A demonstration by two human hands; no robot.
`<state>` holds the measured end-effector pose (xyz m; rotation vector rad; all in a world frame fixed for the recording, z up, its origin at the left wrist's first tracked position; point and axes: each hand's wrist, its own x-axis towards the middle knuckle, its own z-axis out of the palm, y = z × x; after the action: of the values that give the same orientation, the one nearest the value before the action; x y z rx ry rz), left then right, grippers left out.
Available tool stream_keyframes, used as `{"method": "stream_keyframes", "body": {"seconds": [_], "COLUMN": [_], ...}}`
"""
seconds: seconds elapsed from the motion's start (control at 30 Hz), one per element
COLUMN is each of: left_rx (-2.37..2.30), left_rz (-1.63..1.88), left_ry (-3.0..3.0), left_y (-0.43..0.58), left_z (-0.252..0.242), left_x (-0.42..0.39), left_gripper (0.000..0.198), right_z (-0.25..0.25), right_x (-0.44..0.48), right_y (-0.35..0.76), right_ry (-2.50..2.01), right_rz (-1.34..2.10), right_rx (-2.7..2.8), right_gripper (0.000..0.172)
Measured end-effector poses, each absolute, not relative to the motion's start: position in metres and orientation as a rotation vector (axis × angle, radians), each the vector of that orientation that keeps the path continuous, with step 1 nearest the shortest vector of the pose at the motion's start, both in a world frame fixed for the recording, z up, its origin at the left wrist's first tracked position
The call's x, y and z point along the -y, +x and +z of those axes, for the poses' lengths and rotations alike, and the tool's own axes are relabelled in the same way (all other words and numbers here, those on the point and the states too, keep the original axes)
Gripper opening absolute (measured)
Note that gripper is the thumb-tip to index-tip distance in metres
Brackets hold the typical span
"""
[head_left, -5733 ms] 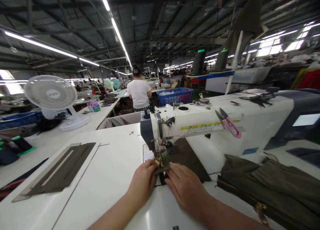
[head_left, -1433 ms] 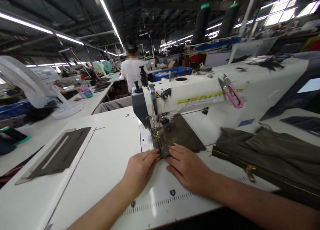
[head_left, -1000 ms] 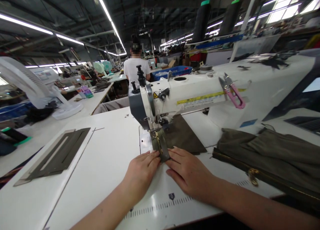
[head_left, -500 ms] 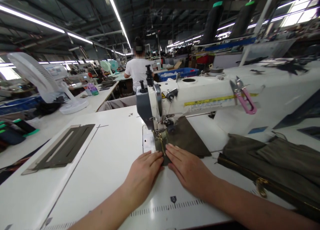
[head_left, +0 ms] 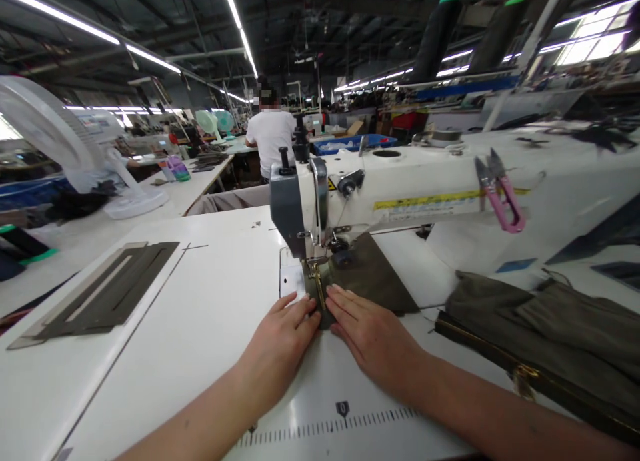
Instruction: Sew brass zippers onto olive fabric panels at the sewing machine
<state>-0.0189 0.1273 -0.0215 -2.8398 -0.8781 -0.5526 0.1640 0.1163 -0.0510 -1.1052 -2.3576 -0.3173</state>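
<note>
A dark olive fabric piece (head_left: 383, 281) lies under the presser foot of a white sewing machine (head_left: 420, 181). Along its left part runs a brass-coloured zipper (head_left: 319, 289), its upper end at the foot. My left hand (head_left: 281, 334) rests with fingers stretched out at the fabric's left edge, just left of the zipper. On the other side, my right hand (head_left: 370, 327) lies flat on the cloth, fingertips beside the zipper. Both hands press from above, with the fabric's near end partly hidden between them.
Olive cut panels (head_left: 107, 291) lie on the left of the table. To the right is a folded olive cloth (head_left: 540, 321) with a brass zipper. Pink-handled thread snips (head_left: 503, 197) hang on the machine arm. Behind stand a white fan (head_left: 65, 141) and a person (head_left: 273, 137).
The whole view has shifted slightly, so the table's left side appears further left. My left index finger has lifted away a little from the others. Both hands stay beside the zipper.
</note>
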Motion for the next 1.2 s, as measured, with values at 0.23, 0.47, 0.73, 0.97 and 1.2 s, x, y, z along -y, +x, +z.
{"method": "stream_keyframes", "body": {"seconds": [0.23, 0.47, 0.73, 0.97, 1.2], "left_rx": [0.869, 0.834, 0.942, 0.997, 1.003], "left_rz": [-0.584, -0.644, -0.734, -0.785, -0.801], "left_ry": [-2.828, -2.827, -2.856, -2.847, -2.806], "left_y": [-0.018, -0.018, -0.019, -0.019, -0.018], "left_z": [-0.024, -0.024, -0.033, -0.037, -0.04], "left_x": [-0.142, -0.158, -0.175, -0.179, -0.184], "left_gripper": [0.021, 0.026, 0.026, 0.023, 0.018], "right_z": [-0.051, -0.053, -0.053, -0.047, -0.048], "right_x": [-0.128, -0.144, -0.16, -0.163, -0.168], "right_y": [0.162, 0.161, 0.155, 0.153, 0.153], "right_ry": [-1.11, -1.115, -1.106, -1.085, -1.105], "right_rz": [-0.327, -0.303, -0.274, -0.228, -0.233], "right_rx": [2.376, 2.356, 2.239, 2.222, 2.201], "right_gripper": [0.032, 0.034, 0.03, 0.029, 0.025]}}
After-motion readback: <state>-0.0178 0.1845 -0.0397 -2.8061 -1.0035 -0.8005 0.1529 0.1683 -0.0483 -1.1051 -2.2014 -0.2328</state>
